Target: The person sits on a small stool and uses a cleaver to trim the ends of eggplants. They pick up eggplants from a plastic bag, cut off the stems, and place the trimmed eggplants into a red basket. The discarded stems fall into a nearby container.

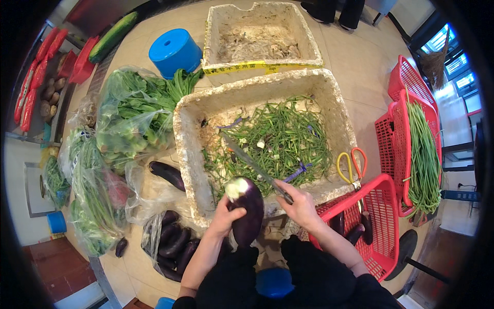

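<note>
A large eggplant (250, 216) is gripped in my left hand (224, 218), its pale cut end pointing away from me. My right hand (299, 204) is closed around the handle of a knife (251, 164). The blade reaches out past the eggplant over a white foam box (183, 154), apart from the cut end. Green trimmings (285, 135) and several purple ties lie in that box. To my right, a red plastic basket (386, 208) holds several eggplants (354, 233). Scissors (356, 174) with a yellow and an orange handle are at the basket's far edge.
On the left lie a plastic bag of eggplants (173, 239), a loose eggplant (168, 174) and bagged leafy greens (135, 112). Behind the near box are another foam box (262, 63) and a blue stool (175, 52). Long green stalks (420, 158) fill a red basket at right. A person's legs (334, 11) show at the top.
</note>
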Available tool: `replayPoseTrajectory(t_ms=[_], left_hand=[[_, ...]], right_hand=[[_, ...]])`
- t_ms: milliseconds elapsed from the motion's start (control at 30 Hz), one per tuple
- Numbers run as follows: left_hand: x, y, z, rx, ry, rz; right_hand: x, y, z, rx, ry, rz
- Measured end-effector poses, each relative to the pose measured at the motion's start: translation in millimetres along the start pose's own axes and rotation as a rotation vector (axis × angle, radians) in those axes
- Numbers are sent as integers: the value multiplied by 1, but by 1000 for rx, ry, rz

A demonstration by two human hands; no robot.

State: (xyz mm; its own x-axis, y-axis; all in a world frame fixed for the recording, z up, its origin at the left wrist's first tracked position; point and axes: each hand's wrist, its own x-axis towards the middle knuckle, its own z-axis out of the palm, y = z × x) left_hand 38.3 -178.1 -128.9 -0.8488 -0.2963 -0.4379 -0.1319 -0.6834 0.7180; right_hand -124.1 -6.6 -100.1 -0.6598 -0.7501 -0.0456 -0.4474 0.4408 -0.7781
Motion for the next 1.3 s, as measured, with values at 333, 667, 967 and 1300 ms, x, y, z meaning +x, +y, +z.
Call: replayPoseTrajectory(t_ms=[333,667,967,1300], left_hand=[[5,-47,-40,-414,188,123],[-3,-36,-43,-483,239,165],[-7,-31,-41,-488,268,167],[-4,-26,-40,-485,290,175]], right_hand=[[7,-28,-13,-388,0,-678],[5,-29,-11,-320,-53,-595],[4,-34,-9,-244,-48,-631],[3,-31,-14,-293,-64,-576]])
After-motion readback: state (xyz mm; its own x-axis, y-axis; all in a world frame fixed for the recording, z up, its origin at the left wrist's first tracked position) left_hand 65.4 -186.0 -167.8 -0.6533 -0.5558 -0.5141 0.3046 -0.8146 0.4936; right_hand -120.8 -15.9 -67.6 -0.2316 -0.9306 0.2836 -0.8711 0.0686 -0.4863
